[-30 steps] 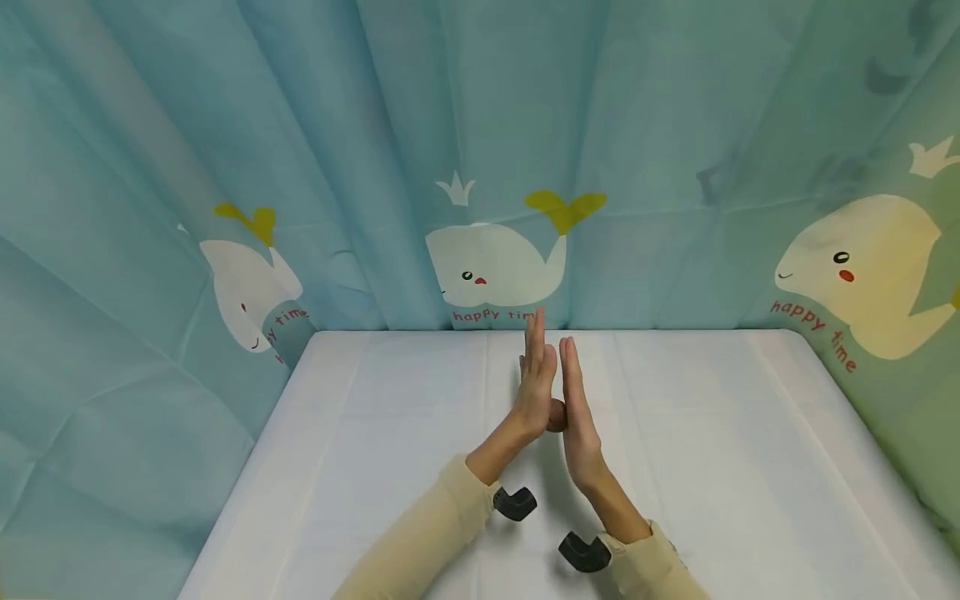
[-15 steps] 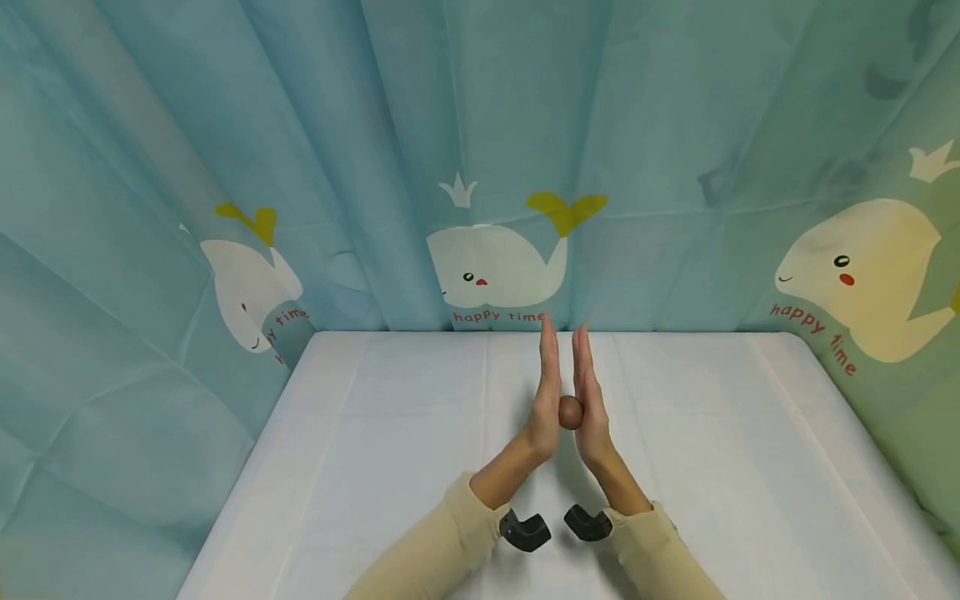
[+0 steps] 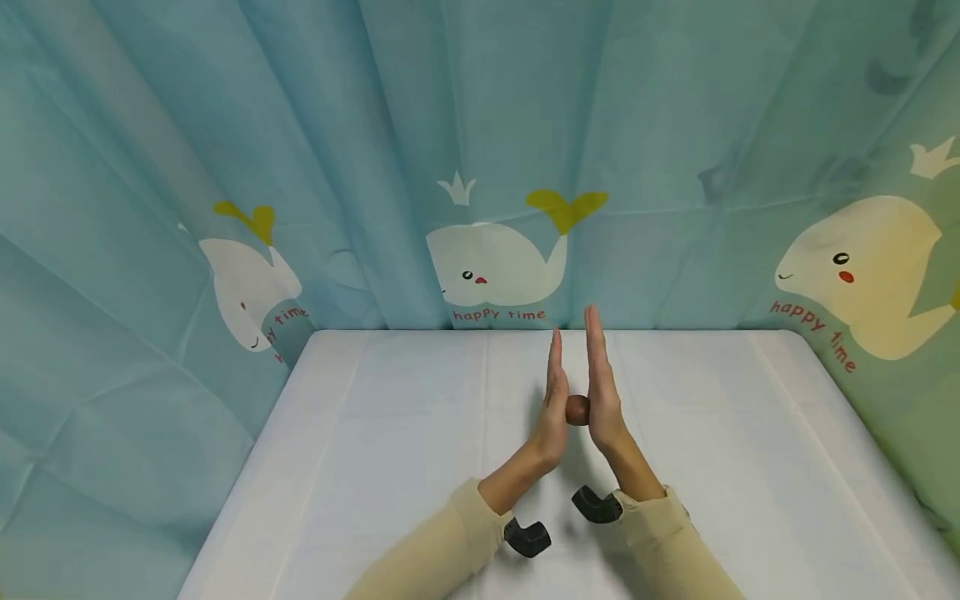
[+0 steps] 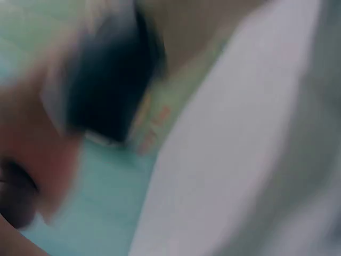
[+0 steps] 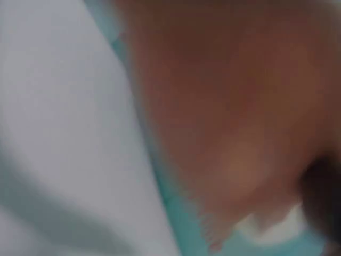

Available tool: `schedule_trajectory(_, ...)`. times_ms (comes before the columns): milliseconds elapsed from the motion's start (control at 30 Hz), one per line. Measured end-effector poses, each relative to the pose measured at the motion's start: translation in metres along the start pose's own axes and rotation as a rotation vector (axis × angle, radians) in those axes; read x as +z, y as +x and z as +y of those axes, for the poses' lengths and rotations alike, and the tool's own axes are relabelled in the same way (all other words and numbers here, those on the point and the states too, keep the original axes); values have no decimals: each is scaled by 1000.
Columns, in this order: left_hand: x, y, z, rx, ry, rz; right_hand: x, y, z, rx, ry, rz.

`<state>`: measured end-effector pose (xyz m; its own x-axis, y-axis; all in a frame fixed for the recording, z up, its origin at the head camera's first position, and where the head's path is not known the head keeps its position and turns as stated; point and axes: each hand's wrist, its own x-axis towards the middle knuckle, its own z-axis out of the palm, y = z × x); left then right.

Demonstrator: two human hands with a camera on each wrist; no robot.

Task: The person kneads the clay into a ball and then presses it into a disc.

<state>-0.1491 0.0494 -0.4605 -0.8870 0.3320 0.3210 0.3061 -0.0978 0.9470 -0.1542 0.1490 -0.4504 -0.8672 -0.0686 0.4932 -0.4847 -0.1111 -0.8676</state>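
A small brown ball (image 3: pixel 577 410) sits between my two palms above the table. My left hand (image 3: pixel 553 412) presses it from the left, fingers straight and pointing away from me. From the other side my right hand (image 3: pixel 604 400) presses it with a flat palm, its straight fingertips reaching farther forward than the left ones. In the blurred left wrist view the ball (image 4: pixel 16 197) shows dark at the lower left edge. The right wrist view catches part of the ball (image 5: pixel 322 197) at its right edge, beside a large blurred hand.
A white-covered table (image 3: pixel 405 400) lies under the hands. Behind it hangs a blue-green curtain (image 3: pixel 660 167) printed with whales. Black wrist mounts stick out from the left sleeve (image 3: pixel 442 533) and right sleeve (image 3: pixel 667 533), facing each other close together.
My right hand has slid forward while the left has drawn back, palms staying against the ball. Both hands and the ball have also shifted slightly right.
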Motion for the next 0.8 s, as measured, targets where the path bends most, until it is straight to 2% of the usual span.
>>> schedule_trajectory(67, 3, -3, 9, 34, -88, -21, -6, 2, 8, 27, -5, -4)
schedule_trajectory(133, 3, -2, 19, 71, -134, -38, -7, -3, 16, 48, 17, -10)
schedule_trajectory(200, 2, 2, 27, 96, -141, -44, -3, -10, 21, 51, 45, -14)
schedule_trajectory(300, -2, 10, 32, 102, -64, -11, 8, -23, 21, 13, 90, -18)
schedule_trajectory(433, -7, 20, 21, 16, 80, 50, 20, -30, 7, -75, 108, -13)
schedule_trajectory(533, -9, 19, 8, -26, 114, 39, 21, -26, -4, -99, 70, -1)
schedule_trajectory(600, -6, 14, 3, -35, 108, 1, 16, -19, -8, -98, 31, 21)
schedule_trajectory(700, 0, 4, -1, -29, 44, -51, 5, -5, -8, -72, 8, 48)
schedule_trajectory(800, 5, -3, 0, -16, -46, -55, -5, 6, -2, -25, 32, 50)
